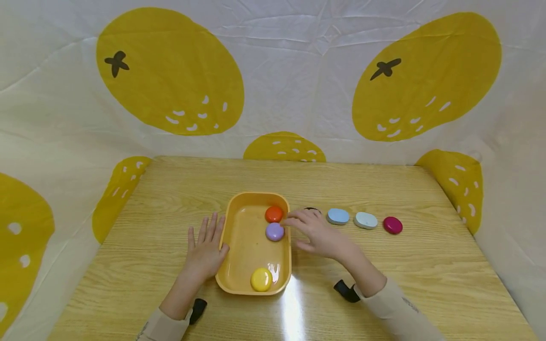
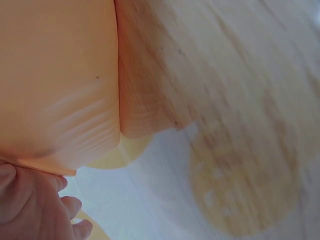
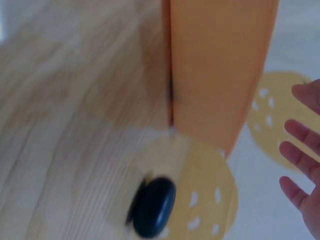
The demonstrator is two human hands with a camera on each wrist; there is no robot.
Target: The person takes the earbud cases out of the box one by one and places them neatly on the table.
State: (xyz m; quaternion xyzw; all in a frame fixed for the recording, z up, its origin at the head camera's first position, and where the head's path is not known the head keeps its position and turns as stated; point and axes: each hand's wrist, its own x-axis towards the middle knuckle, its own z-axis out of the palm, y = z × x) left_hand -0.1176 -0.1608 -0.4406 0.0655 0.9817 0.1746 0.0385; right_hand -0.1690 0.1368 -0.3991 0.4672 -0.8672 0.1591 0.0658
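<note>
A wood-grain table [image 1: 170,184] spans the lower frame, glare [image 1: 293,308] at bottom centre; white cloth [image 1: 294,85] with yellow prints [image 1: 170,80] fills the top. The tray [image 1: 241,251] sits at centre, three discs [image 1: 274,214] inside. Left hand [image 1: 206,255], fingers spread, touches its left rim; right hand [image 1: 314,233], fingers loose, hovers by its right.
</note>
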